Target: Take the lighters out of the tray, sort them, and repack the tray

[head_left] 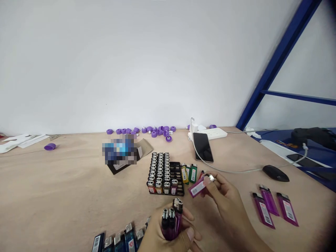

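My left hand [168, 232], low in the middle, is wrapped round several upright purple lighters [172, 222] with metal tops. Just right of it, my right hand [223, 192] pinches one purple lighter [197, 188] by its metal top, its label facing up and its base pointing left. Beyond both hands stands a black tray [180, 192], its left columns filled with upright lighters [160, 168] and much of its right side showing bare slots. Beside the tray lie a yellow lighter [184, 174] and a green lighter [193, 173]. A red one is partly hidden behind my right hand.
Purple lighters [288, 209] lie at the right, dark blue lighters [130, 241] at the bottom left. Farther back are a phone [203, 147] with a cable, a power strip [216, 133], a black mouse [275, 173], purple caps [159, 131] along the wall, and an open box [123, 164].
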`<state>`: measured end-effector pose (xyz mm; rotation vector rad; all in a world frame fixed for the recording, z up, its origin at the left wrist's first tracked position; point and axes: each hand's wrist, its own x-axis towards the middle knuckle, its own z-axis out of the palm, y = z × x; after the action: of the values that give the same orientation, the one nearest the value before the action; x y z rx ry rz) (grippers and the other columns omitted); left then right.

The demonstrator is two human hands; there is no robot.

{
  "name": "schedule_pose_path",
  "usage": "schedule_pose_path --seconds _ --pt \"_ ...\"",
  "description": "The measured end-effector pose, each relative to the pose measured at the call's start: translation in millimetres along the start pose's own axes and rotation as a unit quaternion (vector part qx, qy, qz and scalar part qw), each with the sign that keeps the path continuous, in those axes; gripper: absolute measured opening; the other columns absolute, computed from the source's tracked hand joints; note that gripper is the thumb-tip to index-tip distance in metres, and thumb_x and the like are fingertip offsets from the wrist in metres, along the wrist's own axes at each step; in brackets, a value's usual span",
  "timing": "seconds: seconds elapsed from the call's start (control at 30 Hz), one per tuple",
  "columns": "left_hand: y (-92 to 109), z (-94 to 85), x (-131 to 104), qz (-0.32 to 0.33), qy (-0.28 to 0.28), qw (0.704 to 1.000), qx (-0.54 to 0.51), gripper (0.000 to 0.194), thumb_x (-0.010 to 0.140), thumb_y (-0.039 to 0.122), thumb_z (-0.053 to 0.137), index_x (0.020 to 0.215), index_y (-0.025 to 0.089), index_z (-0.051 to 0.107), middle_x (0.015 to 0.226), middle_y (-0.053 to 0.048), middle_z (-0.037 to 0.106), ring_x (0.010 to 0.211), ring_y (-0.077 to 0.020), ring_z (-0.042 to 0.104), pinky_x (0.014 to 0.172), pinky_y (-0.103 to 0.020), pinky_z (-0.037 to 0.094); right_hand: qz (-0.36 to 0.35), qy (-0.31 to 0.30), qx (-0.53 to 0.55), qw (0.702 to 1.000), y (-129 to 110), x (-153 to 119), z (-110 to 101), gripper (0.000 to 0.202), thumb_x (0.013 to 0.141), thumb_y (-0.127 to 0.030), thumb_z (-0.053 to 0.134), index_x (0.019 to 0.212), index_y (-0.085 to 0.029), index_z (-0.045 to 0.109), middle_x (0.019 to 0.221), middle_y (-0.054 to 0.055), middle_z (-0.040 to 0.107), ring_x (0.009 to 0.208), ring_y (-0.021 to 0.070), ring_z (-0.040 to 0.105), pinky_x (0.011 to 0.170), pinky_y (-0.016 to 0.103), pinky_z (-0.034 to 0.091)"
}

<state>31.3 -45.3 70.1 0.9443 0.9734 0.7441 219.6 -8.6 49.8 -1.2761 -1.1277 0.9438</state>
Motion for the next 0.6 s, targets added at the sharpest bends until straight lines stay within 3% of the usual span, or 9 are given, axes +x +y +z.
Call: schedule_pose_path --seconds 0.07,0.17,0.2,0.27,0.4,0.5,0.6 --pt "24 -10.0 2 0.088 -0.014 0.986 0.141 0.035 0.081 0.049 0.07 0.093 0.019 0.06 0.083 -0.004 0.068 0.052 -0.0145 0.062 0.051 -0.026 0.048 -0.005 0.017 -0.011 1.0 5 11 -6 0.04 0.085 -0.056 0.064 0.093 -0.017 0.062 0.066 0.0 0.063 0.056 0.0154 0.055 0.054 0.027 0.048" --pt "54 -32.7 14 0.288 0.045 0.882 0.37 0.012 0.09 0.025 0.055 0.081 0.02 0.061 0.079 -0.002 0.066 0.077 -0.0195 0.065 0.068 -0.028 0.048 -0.024 0.002 -0.035 0.999 15 20 -7 0.04 0.088 -0.055 0.06 0.1 -0.017 0.062 0.064 0.0 0.063 0.055 0.0159 0.057 0.052 0.027 0.048" --pt "60 -40.4 20 0.322 0.065 0.849 0.415 0.011 0.089 0.021 0.053 0.083 0.02 0.061 0.081 -0.002 0.066 0.08 -0.02 0.064 0.069 -0.028 0.047 -0.038 -0.005 -0.049 0.998 19 21 -5 0.04 0.09 -0.054 0.058 0.104 -0.017 0.061 0.065 0.001 0.064 0.057 0.0163 0.058 0.053 0.027 0.049" --pt "65 -53.1 32 0.329 0.091 0.807 0.482 0.01 0.088 0.019 0.051 0.083 0.02 0.06 0.081 -0.003 0.066 0.077 -0.0207 0.062 0.067 -0.029 0.044 -0.076 -0.018 -0.09 0.993 25 23 2 0.038 0.092 -0.051 0.056 0.111 -0.017 0.059 0.076 0.003 0.068 0.064 0.0177 0.063 0.06 0.029 0.053" --pt "61 -63.3 46 0.289 0.116 0.797 0.518 0.017 0.09 0.03 0.055 0.076 0.02 0.059 0.074 -0.004 0.065 0.07 -0.0226 0.06 0.064 -0.031 0.041 -0.163 -0.04 -0.171 0.971 30 26 18 0.033 0.094 -0.039 0.052 0.121 -0.02 0.052 0.098 0.008 0.071 0.082 0.0203 0.07 0.073 0.031 0.057" --pt "60 -62.7 47 0.267 0.12 0.807 0.514 0.015 0.088 0.033 0.061 0.082 0.02 0.063 0.077 -0.004 0.07 0.072 -0.023 0.063 0.067 -0.032 0.045 -0.224 -0.034 -0.205 0.952 30 28 26 0.029 0.093 -0.033 0.054 0.119 -0.02 0.049 0.09 0.006 0.072 0.073 0.0186 0.071 0.068 0.029 0.057" --pt "62 -61.4 46 0.253 0.12 0.816 0.505 0.014 0.087 0.032 0.062 0.087 0.019 0.066 0.08 -0.004 0.072 0.073 -0.0235 0.065 0.069 -0.033 0.047 -0.271 -0.067 -0.245 0.928 31 29 28 0.028 0.094 -0.029 0.053 0.121 -0.02 0.052 0.088 0.006 0.074 0.071 0.0189 0.072 0.068 0.029 0.058"
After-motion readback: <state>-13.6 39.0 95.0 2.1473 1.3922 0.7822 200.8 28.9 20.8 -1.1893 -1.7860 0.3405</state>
